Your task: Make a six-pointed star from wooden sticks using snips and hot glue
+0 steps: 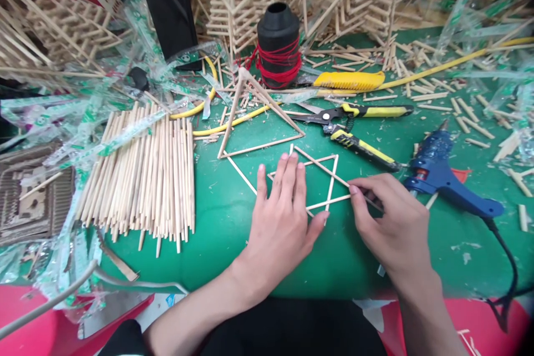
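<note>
Wooden-stick star (321, 166) beneath flat left hand (280, 219), pointed tip (342, 181) in right hand (394, 219).

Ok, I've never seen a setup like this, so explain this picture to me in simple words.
There is no machine here, just a person's two bare hands. The single picture comes from a camera worn on the head, looking forward and down. The left hand lies flat over a star-like stick frame, while the right hand pinches one of its points. On the green table are a bundle of sticks to the left, a blue glue gun to the right, and, farther back, yellow-and-black cutters and a black spool wound with red string.
</note>
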A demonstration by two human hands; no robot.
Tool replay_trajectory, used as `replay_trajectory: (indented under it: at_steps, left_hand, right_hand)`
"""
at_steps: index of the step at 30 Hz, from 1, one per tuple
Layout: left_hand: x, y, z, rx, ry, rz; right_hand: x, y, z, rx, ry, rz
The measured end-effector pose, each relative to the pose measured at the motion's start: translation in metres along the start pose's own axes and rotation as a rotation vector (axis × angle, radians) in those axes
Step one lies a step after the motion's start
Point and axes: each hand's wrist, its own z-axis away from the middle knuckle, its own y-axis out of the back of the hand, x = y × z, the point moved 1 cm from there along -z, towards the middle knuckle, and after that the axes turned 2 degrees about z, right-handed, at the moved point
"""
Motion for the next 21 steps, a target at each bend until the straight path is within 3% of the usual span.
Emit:
replay_trajectory:
  at_steps: [7,13,21]
  left_hand:
    - [-0.001,-0.006,-0.024,-0.033,-0.176,0.051]
    - [-0.002,-0.016,-0.025,-0.116,-0.178,0.038]
    - [-0.004,-0.017,-0.023,-0.111,-0.179,0.037]
  right_hand:
    - [-0.003,-0.003,-0.001,0.002,0.010,-0.006]
    - [-0.002,-0.002,-0.001,-0.008,0.019,-0.009]
    - [0.008,0.013,0.006,-0.030,0.063,-0.010]
